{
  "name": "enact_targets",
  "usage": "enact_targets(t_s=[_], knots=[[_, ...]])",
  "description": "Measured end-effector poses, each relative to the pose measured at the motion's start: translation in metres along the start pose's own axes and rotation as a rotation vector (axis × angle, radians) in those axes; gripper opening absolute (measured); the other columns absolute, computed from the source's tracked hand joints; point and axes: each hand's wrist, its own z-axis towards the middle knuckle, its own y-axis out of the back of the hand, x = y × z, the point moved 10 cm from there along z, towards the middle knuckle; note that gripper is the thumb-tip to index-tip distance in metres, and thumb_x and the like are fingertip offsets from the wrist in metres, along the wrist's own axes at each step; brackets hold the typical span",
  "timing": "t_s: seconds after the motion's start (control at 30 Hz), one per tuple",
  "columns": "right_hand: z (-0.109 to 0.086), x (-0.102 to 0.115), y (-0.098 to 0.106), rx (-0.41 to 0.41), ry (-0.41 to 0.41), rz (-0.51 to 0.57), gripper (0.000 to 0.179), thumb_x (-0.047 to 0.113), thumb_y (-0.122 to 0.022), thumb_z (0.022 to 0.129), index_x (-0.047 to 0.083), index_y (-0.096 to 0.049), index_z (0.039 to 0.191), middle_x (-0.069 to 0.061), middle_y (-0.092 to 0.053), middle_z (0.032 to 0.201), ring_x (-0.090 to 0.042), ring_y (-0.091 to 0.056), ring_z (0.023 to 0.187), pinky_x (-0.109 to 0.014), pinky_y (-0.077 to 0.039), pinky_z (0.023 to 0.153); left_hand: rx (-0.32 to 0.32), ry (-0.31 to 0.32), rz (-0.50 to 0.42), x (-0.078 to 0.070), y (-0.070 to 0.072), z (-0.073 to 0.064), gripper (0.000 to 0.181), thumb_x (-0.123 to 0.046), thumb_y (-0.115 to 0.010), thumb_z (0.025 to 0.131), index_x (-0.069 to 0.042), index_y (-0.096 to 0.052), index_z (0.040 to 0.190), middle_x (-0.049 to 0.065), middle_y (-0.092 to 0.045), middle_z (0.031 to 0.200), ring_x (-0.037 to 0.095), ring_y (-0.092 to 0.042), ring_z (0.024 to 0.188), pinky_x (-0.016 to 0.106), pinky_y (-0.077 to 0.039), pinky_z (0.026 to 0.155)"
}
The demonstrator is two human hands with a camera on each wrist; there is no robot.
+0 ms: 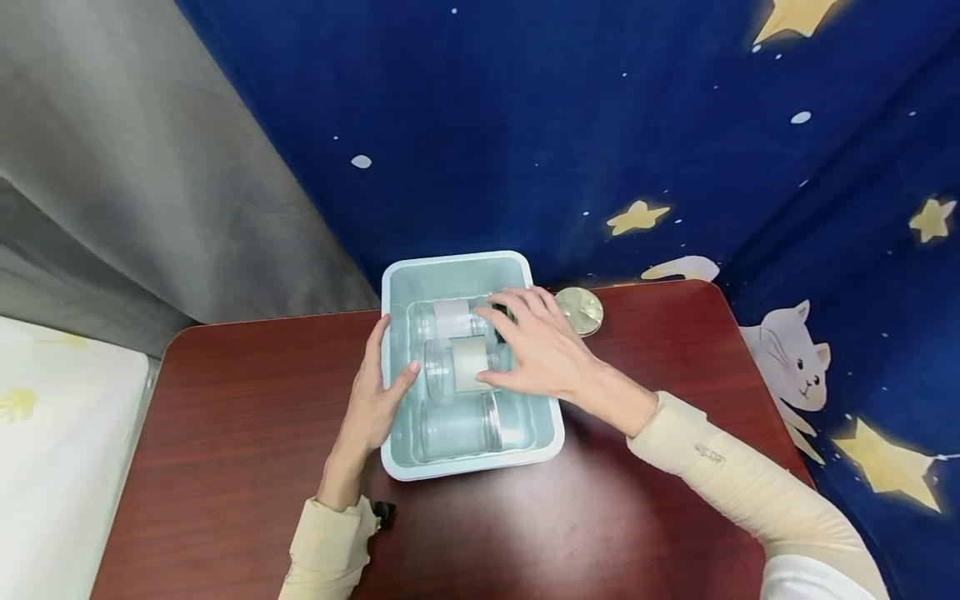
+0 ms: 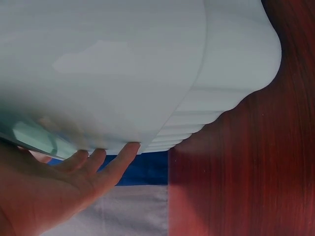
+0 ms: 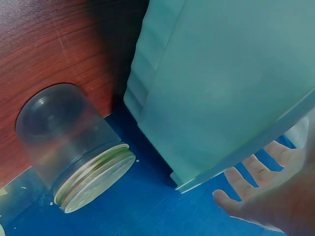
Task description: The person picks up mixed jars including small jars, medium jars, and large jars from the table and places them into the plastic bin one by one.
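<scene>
A light blue plastic tray (image 1: 472, 271) stands on a dark red table (image 1: 247, 433). Three clear jars lie on their sides in it: a far one (image 1: 448, 317), a middle one (image 1: 459, 365) and a near one (image 1: 457, 427). My left hand (image 1: 377, 387) holds the tray's left rim, with the thumb inside and straight fingers (image 2: 118, 160) against the outer wall (image 2: 123, 64). My right hand (image 1: 540, 350) is spread flat over the far and middle jars and touches them. In the right wrist view its fingers (image 3: 243, 184) hang loose beyond the tray's wall (image 3: 221, 83).
A fourth clear jar (image 1: 579, 310) with a gold lid (image 3: 98, 182) lies on its side just behind the tray's far right corner. A blue star-print cloth (image 1: 600, 125) hangs behind the table, a grey curtain (image 1: 135, 167) hangs at the left, and a white surface (image 1: 52, 450) borders the table's left side.
</scene>
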Motion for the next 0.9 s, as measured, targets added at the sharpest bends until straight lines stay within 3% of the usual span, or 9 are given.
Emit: enact_targets(t_s=[0.2, 0.47, 0.9], knots=[[-0.006, -0.007, 0.004, -0.03, -0.011, 0.006, 0.084, 0.07, -0.067, 0.077, 0.014, -0.054, 0.139, -0.011, -0.052, 0.138, -0.032, -0.044, 0.129, -0.054, -0.026, 0.111, -0.003, 0.007, 0.008, 0.001, 0.0, -0.001, 0.074, -0.016, -0.059, 0.1, -0.009, -0.016, 0.159, 0.016, -0.021, 0.162, 0.04, -0.03, 0.142, 0.061, -0.033, 0.105], [-0.011, -0.018, 0.006, -0.011, -0.056, 0.009, 0.083, 0.071, -0.065, 0.078, 0.017, -0.054, 0.141, -0.008, -0.049, 0.141, -0.032, -0.04, 0.132, -0.056, -0.022, 0.112, -0.007, -0.01, 0.004, -0.001, -0.001, 0.0, 0.074, -0.016, -0.059, 0.1, -0.009, -0.016, 0.159, 0.017, -0.021, 0.161, 0.042, -0.031, 0.142, 0.062, -0.034, 0.105], [-0.018, -0.033, 0.011, -0.048, -0.079, 0.011, 0.084, 0.069, -0.068, 0.077, 0.015, -0.055, 0.14, -0.009, -0.05, 0.141, -0.033, -0.041, 0.133, -0.058, -0.026, 0.111, -0.007, -0.006, 0.013, -0.001, 0.0, 0.0, 0.074, -0.015, -0.059, 0.1, -0.01, -0.016, 0.159, 0.015, -0.02, 0.162, 0.039, -0.028, 0.144, 0.063, -0.03, 0.107]])
